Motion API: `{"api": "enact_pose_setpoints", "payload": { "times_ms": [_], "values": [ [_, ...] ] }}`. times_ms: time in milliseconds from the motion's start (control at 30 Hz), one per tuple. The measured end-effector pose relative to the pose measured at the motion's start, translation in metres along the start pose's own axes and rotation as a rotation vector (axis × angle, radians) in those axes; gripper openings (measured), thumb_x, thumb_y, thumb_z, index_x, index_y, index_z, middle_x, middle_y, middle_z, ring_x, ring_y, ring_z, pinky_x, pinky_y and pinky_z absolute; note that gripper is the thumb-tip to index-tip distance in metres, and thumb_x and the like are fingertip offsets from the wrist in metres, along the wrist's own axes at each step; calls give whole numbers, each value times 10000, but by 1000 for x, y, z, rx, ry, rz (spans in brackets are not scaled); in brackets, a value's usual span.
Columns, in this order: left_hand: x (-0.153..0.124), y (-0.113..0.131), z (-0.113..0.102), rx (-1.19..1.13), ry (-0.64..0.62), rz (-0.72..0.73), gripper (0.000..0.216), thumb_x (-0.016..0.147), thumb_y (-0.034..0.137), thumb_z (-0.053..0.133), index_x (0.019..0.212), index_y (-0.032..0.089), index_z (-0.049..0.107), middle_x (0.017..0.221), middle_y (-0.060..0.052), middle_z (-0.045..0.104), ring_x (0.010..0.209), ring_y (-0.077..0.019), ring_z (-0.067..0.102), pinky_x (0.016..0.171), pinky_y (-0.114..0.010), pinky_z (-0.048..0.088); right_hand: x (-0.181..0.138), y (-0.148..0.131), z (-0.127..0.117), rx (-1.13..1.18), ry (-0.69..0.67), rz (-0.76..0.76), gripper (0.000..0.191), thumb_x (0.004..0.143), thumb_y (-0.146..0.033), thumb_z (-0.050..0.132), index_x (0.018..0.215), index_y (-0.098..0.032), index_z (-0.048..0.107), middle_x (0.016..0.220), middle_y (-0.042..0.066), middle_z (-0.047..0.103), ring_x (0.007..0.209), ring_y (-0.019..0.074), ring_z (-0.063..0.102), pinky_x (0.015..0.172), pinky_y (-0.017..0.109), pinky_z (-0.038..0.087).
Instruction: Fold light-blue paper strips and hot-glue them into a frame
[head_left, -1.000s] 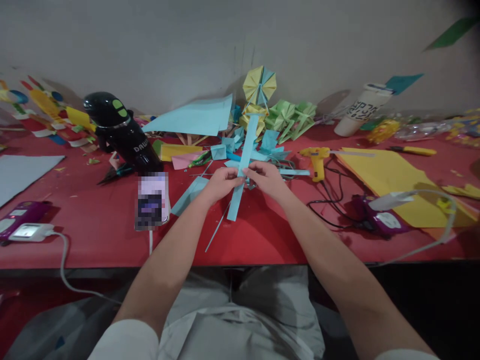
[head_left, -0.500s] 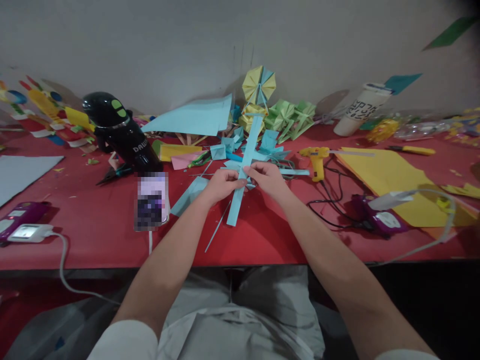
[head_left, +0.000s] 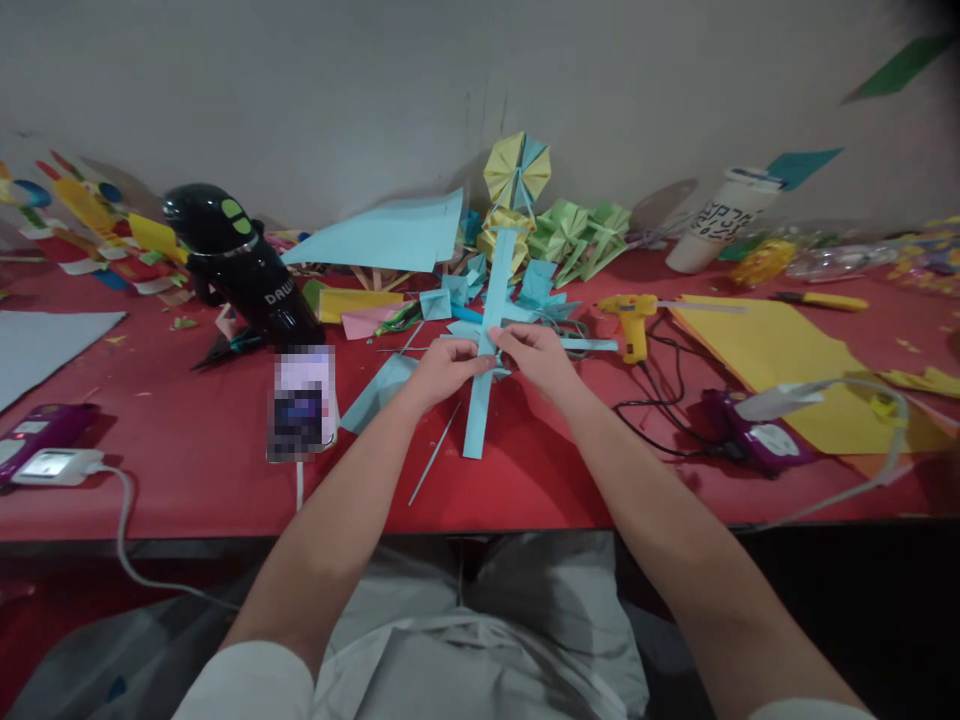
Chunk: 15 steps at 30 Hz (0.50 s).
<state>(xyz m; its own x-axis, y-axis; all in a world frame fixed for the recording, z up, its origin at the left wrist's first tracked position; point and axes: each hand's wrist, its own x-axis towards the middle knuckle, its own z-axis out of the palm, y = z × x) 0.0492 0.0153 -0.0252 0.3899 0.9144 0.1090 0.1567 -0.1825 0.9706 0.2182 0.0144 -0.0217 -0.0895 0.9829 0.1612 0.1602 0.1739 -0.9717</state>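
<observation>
A long light-blue paper strip (head_left: 475, 425) runs nearly upright in front of me, its lower end over the red table. My left hand (head_left: 448, 372) pinches its left edge near the middle, thumb on the front face. From the other side my right hand (head_left: 531, 352) grips the same strip a little higher. Behind the hands lies a heap of folded blue paper pieces (head_left: 541, 282), partly covered by them. Another thin blue strip (head_left: 589, 344) sticks out to the right of my right hand. Left of my left hand lies a blue paper sheet (head_left: 379, 392), and a narrow sliver (head_left: 435, 455) rests below.
A yellow glue gun (head_left: 631, 322) with a black cord is at right, beside yellow paper sheets (head_left: 780, 370) and a purple power socket (head_left: 761, 432). At left stand a black bottle (head_left: 251, 270) and a phone (head_left: 302, 405) on its cable. Folded paper flowers (head_left: 517, 170) stand near the wall.
The strip has turned slightly more upright: its lower end has swung right and its upper end a little left. Both hands keep nearly the same place and hold.
</observation>
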Motion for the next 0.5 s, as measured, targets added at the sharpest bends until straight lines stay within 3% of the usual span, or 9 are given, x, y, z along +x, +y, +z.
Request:
{"api": "enact_pose_setpoints", "payload": {
  "times_ms": [200,333,500],
  "values": [
    [-1,-1,2,-1,-41,-55,374,751,453,699,587,175,511,569,46,396,564,-96,352,570,-270,259,1,1,-3,-2,40,-25,486,693,-652,705,619,-182,607,499,-26,492,484,101,415,490,263,336],
    [-1,0,3,8,9,0,431,762,470,689,559,178,447,572,51,352,564,-90,310,563,-272,233,-1,-2,-3,-28,18,-53,466,695,-620,716,596,-178,607,496,-31,476,492,97,394,494,263,315],
    [-1,2,3,-20,6,15,396,750,448,695,568,174,474,581,46,390,577,-93,341,583,-269,269,-1,-3,-1,-6,39,-15,451,714,-599,701,579,-178,612,457,-36,454,464,94,379,475,265,290]
  ]
}}
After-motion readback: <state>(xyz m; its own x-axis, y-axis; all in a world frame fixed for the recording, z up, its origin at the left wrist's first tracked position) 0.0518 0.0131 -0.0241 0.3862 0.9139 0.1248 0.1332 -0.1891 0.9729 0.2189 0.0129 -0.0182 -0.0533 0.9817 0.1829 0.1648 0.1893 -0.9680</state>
